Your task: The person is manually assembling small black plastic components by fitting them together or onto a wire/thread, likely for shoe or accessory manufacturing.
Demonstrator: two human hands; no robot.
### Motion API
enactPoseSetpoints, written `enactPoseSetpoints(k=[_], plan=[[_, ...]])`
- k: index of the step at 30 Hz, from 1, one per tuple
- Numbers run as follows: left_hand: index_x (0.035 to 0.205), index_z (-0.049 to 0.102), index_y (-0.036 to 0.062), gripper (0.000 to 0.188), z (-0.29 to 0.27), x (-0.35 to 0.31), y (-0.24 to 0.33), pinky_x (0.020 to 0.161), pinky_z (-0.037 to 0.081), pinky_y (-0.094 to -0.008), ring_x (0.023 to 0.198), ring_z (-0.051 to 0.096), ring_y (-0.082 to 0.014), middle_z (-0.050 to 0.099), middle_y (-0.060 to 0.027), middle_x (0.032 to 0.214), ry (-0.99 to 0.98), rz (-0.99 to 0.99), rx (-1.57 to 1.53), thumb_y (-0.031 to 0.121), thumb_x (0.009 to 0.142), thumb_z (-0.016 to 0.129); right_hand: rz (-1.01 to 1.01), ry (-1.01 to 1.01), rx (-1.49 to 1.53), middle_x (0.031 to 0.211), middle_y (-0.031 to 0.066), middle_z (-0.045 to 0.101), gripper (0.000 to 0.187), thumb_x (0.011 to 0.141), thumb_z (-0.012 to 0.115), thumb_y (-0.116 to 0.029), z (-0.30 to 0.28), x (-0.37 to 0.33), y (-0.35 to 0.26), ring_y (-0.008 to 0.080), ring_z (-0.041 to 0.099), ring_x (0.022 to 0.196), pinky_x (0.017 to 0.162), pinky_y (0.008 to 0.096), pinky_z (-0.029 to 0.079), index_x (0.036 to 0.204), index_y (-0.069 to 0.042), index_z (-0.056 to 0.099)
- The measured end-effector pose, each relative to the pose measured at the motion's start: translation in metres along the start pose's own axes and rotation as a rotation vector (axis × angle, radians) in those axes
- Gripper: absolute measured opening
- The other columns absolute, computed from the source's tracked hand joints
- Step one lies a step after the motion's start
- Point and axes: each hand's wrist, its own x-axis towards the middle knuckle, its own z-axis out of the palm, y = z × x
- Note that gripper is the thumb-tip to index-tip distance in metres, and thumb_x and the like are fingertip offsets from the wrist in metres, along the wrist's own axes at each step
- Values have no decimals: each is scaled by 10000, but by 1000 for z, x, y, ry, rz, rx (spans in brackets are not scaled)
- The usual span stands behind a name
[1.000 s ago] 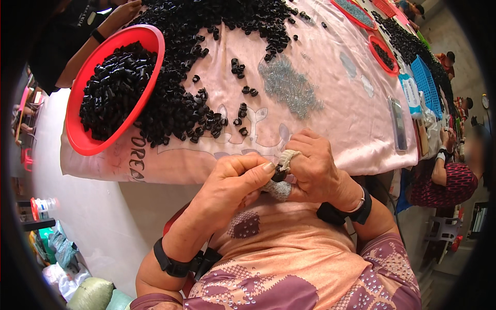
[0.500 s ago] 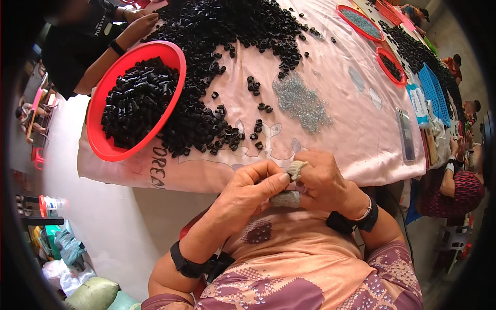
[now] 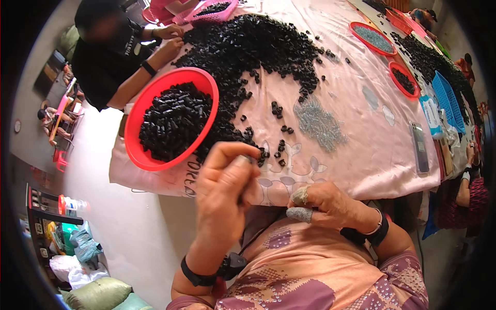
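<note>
My left hand (image 3: 225, 191) is raised over the near edge of the pink cloth-covered table (image 3: 361, 160), thumb and forefinger pinched together. Whatever is between them is too small or hidden to name. Just beyond its fingertips lie loose black ring-like pieces (image 3: 279, 150), at the fringe of a large heap of black pieces (image 3: 253, 44). My right hand (image 3: 333, 204) stays low by the table edge, fingers curled, with cloth covers (image 3: 299, 215) on thumb and forefinger; its palm is hidden. Farther off sits a scatter of small clear pieces (image 3: 320, 124).
At the left, a red basin (image 3: 132, 135) holds black tubular parts (image 3: 175, 116). A co-worker in black (image 3: 111, 57) reaches to the heap. Toward the right lie a phone (image 3: 419, 147), a blue basket (image 3: 447, 101) and two red trays (image 3: 395, 51).
My hands have come apart. The left moved up and away toward the loose black pieces, while the right stayed near the table edge. The whole view shifted slightly.
</note>
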Motion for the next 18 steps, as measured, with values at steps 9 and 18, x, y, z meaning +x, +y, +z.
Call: enactPoseSetpoints(k=[9, 18], plan=[[1032, 604, -12, 181, -83, 101, 66, 497, 397, -179, 645, 535, -96, 588, -63, 814, 416, 432, 177, 104, 949, 492, -23, -30, -8, 758, 143, 603, 108, 821, 687, -50, -1, -2, 0, 291, 604, 681, 622, 357, 475, 896, -11, 621], [1191, 542, -64, 540, -131, 136, 65, 1050, 329, -382, 1210, 498, -278, 596, -157, 1186, 575, 552, 130, 428, 1008, 415, 48, -55, -1, 793, 146, 629, 129, 803, 691, -53, -4, -3, 0, 300, 635, 723, 647, 352, 493, 913, -18, 634]])
